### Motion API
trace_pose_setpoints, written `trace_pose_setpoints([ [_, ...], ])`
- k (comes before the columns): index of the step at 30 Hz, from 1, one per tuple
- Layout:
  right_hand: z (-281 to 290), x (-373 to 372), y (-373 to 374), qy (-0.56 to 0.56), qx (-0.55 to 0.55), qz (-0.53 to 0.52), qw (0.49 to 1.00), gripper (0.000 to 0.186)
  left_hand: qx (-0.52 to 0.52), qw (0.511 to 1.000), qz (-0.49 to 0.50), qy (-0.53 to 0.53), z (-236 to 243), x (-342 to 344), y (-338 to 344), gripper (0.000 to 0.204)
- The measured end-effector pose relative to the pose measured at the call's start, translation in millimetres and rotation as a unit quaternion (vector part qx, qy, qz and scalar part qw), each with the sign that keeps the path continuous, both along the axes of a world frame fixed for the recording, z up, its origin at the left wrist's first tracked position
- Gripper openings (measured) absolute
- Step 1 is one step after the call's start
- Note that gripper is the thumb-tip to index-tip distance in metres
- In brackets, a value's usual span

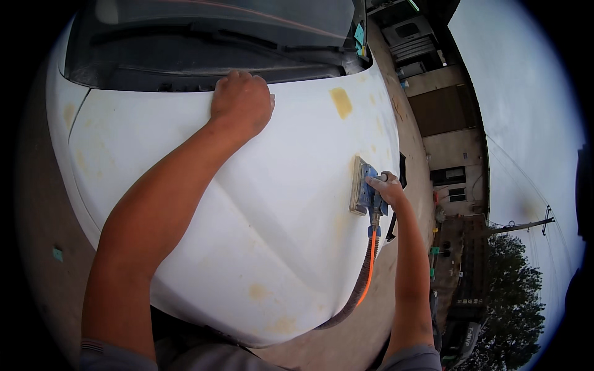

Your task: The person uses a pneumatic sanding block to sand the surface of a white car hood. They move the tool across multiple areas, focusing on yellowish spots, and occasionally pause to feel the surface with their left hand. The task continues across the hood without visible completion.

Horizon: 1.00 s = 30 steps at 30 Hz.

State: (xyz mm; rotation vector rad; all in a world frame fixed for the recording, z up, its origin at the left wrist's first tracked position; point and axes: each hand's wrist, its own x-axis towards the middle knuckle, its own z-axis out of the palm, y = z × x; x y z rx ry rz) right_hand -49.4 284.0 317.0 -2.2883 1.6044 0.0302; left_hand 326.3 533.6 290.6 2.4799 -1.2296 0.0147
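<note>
A white car hood point(266, 179) spreads out in front of me, with dull yellowish patches in its paint. My right hand point(388, 187) is closed round a blue air sander point(365, 188) at the hood's right side. The sander's flat rectangular pad lies against the panel, tilted with the slope there. From its lower end run an orange air line point(370, 272) and a dark ribbed hose point(354, 303). My left hand point(243, 102) rests at the hood's rear edge near the windshield, its fingers curled over that edge; the fingertips are partly hidden.
Beyond the hood lie the windshield point(247, 55) and a black wiper point(247, 38). A larger yellow patch point(341, 102) marks the hood's far right. The hoses hang over the front right edge. Buildings point(455, 148), a utility pole point(523, 226) and a tree point(510, 297) stand off to the right.
</note>
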Motion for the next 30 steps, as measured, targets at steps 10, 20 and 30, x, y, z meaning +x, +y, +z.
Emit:
trace_pose_setpoints([
  [10,-5,-1,9,-0.016,-0.03,0.047,0.998,0.06,-0.002,1.0,0.0,0.006,0,2,0,0.039],
  [20,-1,21,-11,-0.039,0.014,0.015,0.999,0.07,0.025,1.0,0.004,0.017,3,-1,0,0.039],
  [30,12,30,-6,-0.037,0.027,-0.045,0.998,0.063,0.009,1.0,0.007,0.011,6,-1,2,0.038],
])
